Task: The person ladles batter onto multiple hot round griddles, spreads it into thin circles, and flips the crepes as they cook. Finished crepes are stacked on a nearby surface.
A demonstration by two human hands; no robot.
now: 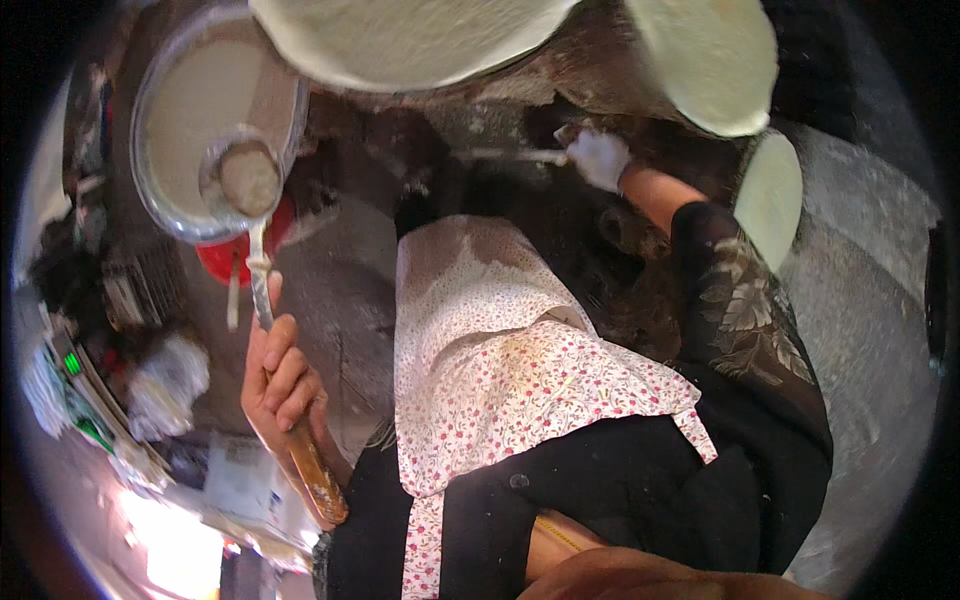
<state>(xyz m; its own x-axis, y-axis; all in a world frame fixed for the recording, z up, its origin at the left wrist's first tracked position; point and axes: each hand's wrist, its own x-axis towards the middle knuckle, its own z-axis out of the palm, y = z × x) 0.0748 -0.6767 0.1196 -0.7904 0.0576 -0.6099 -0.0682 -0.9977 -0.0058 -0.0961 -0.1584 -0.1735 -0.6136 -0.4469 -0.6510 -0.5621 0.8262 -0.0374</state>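
My left hand [285, 380] is wrapped round the wooden handle of a ladle [262, 290]. Its bowl end rests inside a clear round tub [140, 190] of pale batter [200, 95], and batter coats it. My right hand [600, 160], in a white glove, reaches forward below the pale rounds. Its fingers look closed on the end of a thin pale stick [520, 156] that points left; the grip is partly blurred. A large pale round sheet of dough or batter [410, 40] lies at the top, with a second pale round [710, 65] to its right.
A third pale round [772, 200] lies beyond my right arm. Under the tub is a red container [228, 262], with a thin pale stick [234, 290] beside it. A crumpled plastic bag [168, 385] and a white box [240, 480] stand at the left. My floral apron [500, 370] hangs centrally.
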